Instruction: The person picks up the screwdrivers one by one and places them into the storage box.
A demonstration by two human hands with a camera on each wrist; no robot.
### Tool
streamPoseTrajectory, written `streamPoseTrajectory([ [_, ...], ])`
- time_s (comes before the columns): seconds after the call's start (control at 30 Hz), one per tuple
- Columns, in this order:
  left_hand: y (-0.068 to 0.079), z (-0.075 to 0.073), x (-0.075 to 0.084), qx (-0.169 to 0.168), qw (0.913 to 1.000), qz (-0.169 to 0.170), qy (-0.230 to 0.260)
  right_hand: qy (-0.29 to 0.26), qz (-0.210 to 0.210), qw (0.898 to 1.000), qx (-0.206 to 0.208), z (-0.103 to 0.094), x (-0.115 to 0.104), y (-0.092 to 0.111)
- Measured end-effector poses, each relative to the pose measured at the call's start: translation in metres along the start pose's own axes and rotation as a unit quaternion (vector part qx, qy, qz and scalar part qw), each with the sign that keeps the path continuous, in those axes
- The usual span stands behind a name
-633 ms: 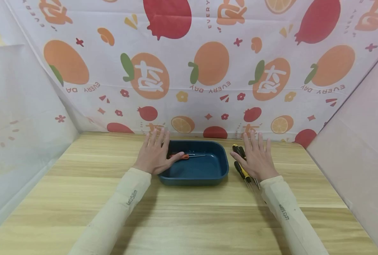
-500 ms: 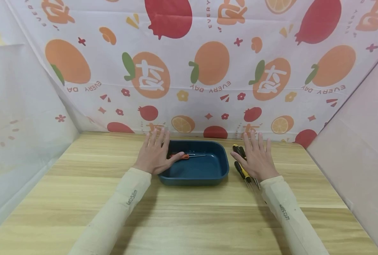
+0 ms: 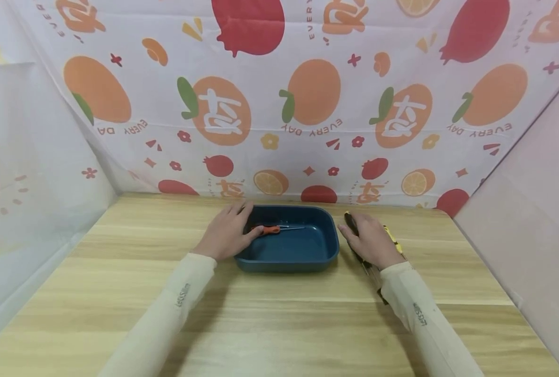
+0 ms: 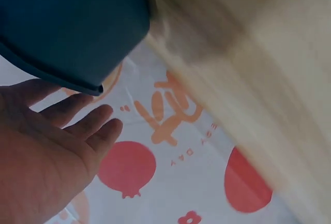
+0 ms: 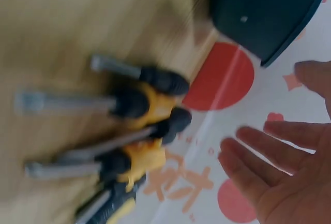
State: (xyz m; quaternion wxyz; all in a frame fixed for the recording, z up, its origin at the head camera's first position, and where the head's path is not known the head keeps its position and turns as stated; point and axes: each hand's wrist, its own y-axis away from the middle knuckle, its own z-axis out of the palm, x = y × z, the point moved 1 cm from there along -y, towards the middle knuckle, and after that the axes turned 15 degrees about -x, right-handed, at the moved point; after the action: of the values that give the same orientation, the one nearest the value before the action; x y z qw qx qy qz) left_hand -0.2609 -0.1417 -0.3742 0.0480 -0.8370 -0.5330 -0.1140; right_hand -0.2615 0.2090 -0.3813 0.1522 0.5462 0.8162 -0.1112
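Note:
A dark blue rectangular tub (image 3: 303, 248) sits on the table, with an orange-handled screwdriver (image 3: 271, 230) lying inside it. At the tub's left rim is my left hand (image 3: 225, 233), its fingers loosely bent; whether they touch the rim is unclear. My right hand (image 3: 373, 242) hovers low over several black-and-yellow screwdrivers (image 5: 158, 107) to the right of the tub and covers most of them in the head view. In the right wrist view its fingers are spread and relaxed, apart from the tools. A black-and-yellow tool (image 5: 111, 203) of unclear kind lies at the group's end.
The wooden table (image 3: 279, 324) meets a fruit-print cloth (image 3: 279, 157) hanging close behind the tub. Pale cloth walls stand at the left (image 3: 39, 209) and right (image 3: 529, 209).
Both hands have gone from flat with straight fingers to bent fingers. The right hand has lowered over the screwdrivers; the left has shifted slightly left at the tub's rim.

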Motion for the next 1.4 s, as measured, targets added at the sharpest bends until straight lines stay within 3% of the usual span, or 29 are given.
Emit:
streamPoseTrajectory([
  [0.1, 0.005, 0.003, 0.002, 0.015, 0.9992, 0.008, 0.036, -0.048, -0.001, 0.999, -0.013, 0.003, -0.005, -0.001],
  [0.23, 0.013, 0.009, 0.005, 0.02, 0.9989, 0.016, 0.04, -0.108, 0.019, 0.993, -0.04, 0.009, -0.01, -0.003],
  [0.5, 0.032, 0.028, 0.014, -0.024, 0.9995, 0.0, 0.02, -0.186, 0.033, 0.98, -0.066, 0.023, -0.021, -0.003],
  [0.7, 0.041, 0.032, 0.02, -0.03, 0.9994, -0.008, 0.019, -0.193, 0.027, 0.979, -0.058, 0.03, -0.025, -0.002],
  [0.9, 0.049, 0.037, 0.022, -0.006, 0.9998, 0.005, -0.021, -0.201, 0.03, 0.977, -0.061, 0.034, -0.027, 0.001],
  [1.4, 0.044, 0.037, 0.022, 0.0, 0.9988, -0.019, -0.045, -0.205, 0.017, 0.976, -0.073, 0.033, -0.025, -0.003],
])
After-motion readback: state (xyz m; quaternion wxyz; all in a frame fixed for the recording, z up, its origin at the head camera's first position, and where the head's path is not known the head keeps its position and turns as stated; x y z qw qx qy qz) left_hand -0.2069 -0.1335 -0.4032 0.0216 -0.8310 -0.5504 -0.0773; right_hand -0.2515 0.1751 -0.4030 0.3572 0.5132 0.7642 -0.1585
